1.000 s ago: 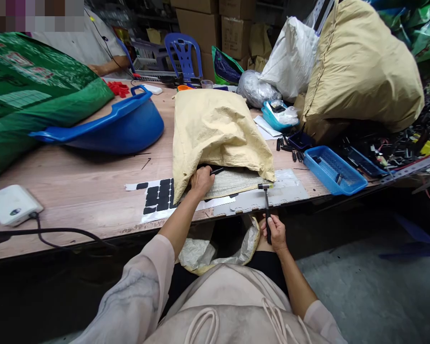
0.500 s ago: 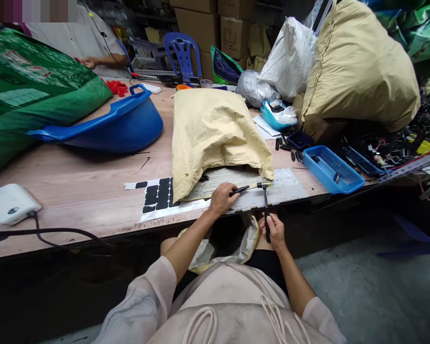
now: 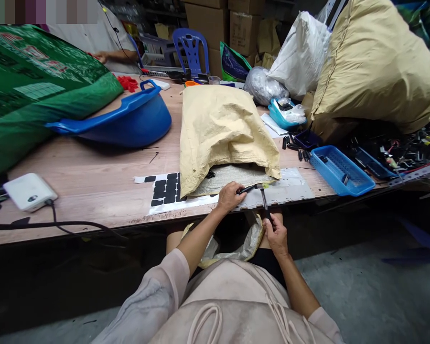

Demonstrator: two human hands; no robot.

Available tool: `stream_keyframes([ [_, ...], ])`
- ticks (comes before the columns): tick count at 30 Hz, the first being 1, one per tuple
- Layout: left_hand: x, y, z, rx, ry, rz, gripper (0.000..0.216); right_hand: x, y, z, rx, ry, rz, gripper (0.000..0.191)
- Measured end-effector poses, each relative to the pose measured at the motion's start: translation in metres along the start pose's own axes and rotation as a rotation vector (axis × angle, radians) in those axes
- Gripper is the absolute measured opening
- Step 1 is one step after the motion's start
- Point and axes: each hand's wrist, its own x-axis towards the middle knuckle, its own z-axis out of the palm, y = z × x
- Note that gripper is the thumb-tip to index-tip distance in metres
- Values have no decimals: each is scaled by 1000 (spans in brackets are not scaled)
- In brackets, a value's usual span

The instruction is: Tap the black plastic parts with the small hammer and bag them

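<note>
My left hand [image 3: 230, 196] rests at the table's front edge, its fingers closed round a slim black piece [image 3: 248, 189] that points right. What kind of part it is, I cannot make out. In my right hand [image 3: 276, 234] is a hammer [image 3: 264, 199] with a dark handle, a metal shaft and a yellowish end on its head. The hammer's head is at the tip of the black piece; whether they touch I cannot tell. Under both lies a grey plate [image 3: 294, 188]. A beige woven sack [image 3: 229, 119] with black pieces at its mouth lies just behind my left hand.
A sheet of black stickers [image 3: 166, 188] lies left of the sack. Further left are a blue basin [image 3: 129, 119], a white box with a cable [image 3: 30, 191] and a green sack [image 3: 57, 91]. On the right is a blue basket [image 3: 340, 170]. Another person's hand [image 3: 102, 57] shows at the back.
The view has swung a little left, so the scene sits further right. Against the table, the hammer's head has moved left to the black piece's tip. Both hands keep their hold.
</note>
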Motion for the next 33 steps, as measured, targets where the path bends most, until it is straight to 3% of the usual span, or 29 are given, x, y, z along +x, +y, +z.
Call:
stream_keyframes([
  [10, 0, 1, 1, -19, 18, -23, 15, 5, -19, 1, -212, 27, -207, 34],
  [23, 0, 3, 0, -3, 6, -38, 20, 0, -24, 6, -174, -28, -222, 30],
  [28, 0, 3, 0, -11, 7, -35, 20, 2, -19, 3, -97, -10, -117, 33],
  [33, 0, 2, 1, -26, 18, -19, 22, 13, -15, -7, 96, -56, 106, 41],
])
